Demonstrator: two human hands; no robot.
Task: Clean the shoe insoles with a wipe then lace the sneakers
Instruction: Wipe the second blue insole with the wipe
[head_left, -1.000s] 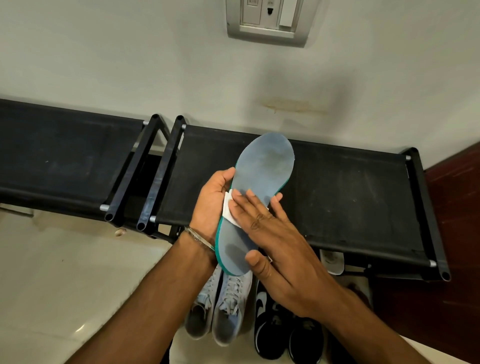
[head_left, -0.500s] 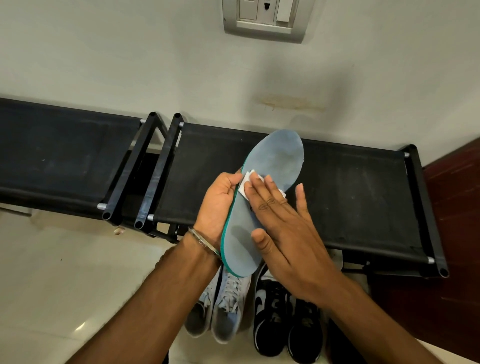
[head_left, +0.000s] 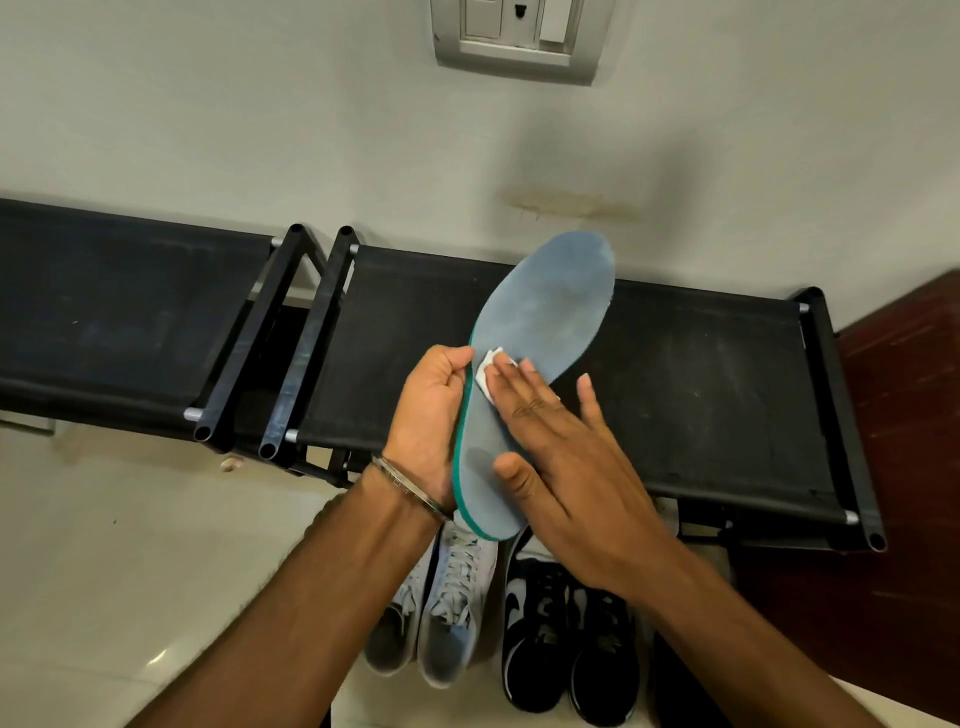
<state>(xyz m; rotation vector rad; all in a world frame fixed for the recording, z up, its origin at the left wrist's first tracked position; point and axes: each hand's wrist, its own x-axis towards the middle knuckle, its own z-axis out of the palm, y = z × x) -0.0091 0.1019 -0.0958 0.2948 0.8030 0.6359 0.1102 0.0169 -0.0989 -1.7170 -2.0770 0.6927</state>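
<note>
Wiping blue insole (head_left: 540, 332) in head view: left hand (head_left: 428, 415) grips its edge at mid-length, fingers curled round behind; right hand (head_left: 566, 462) flat, fingers straight, pressing white wipe (head_left: 485, 371) onto top face. Held tilted in air above black shoe rack (head_left: 701, 395), toe end up toward wall. Probably light, thin, bendy foam; best supported from behind at midfoot, else flexes under pressure. Grey sneakers (head_left: 441, 613) below on floor, laces apparently threaded; black sneakers (head_left: 566, 634) beside them.

Black racks (head_left: 701, 395) against pale wall (head_left: 260, 114)
</note>
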